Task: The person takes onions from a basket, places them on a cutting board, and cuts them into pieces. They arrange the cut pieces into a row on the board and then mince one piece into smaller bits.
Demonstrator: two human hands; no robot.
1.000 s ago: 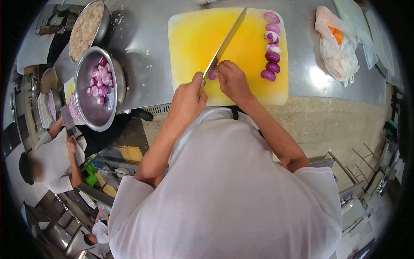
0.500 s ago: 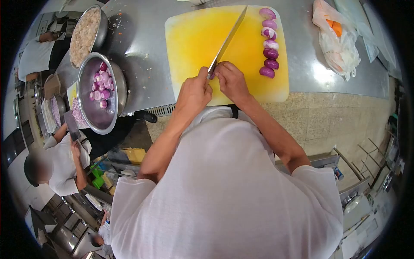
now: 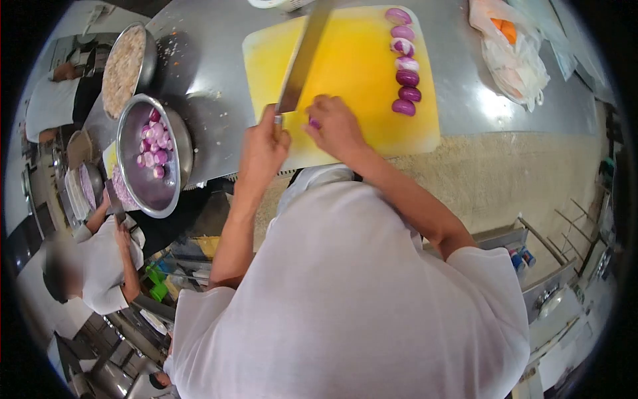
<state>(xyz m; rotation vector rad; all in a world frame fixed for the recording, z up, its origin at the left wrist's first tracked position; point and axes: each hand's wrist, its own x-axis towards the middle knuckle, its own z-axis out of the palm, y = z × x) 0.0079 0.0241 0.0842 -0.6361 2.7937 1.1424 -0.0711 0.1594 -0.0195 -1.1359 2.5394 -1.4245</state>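
Note:
My left hand (image 3: 264, 147) grips the handle of a large knife (image 3: 306, 56), whose broad blade points away over the yellow and white cutting board (image 3: 345, 53). To its right, my right hand (image 3: 335, 126) has its fingers curled round a small purple onion piece (image 3: 314, 124) near the board's front edge. The blade and that piece are apart. Several halved purple onions (image 3: 407, 78) lie in a column along the board's right side. More peeled onions (image 3: 156, 141) sit in a metal bowl (image 3: 178, 193) on the left.
Behind that bowl stands another metal bowl (image 3: 150, 60) of pale chopped food. A plastic bag (image 3: 512, 70) with something orange lies at the back right of the steel table (image 3: 458, 100). At the left, a co-worker (image 3: 100, 266) holds a cleaver (image 3: 114, 199) over chopped onion.
The knife has lifted away from the onion piece and swung left with my left hand. My right hand has shifted slightly left. The whole view has tilted a little.

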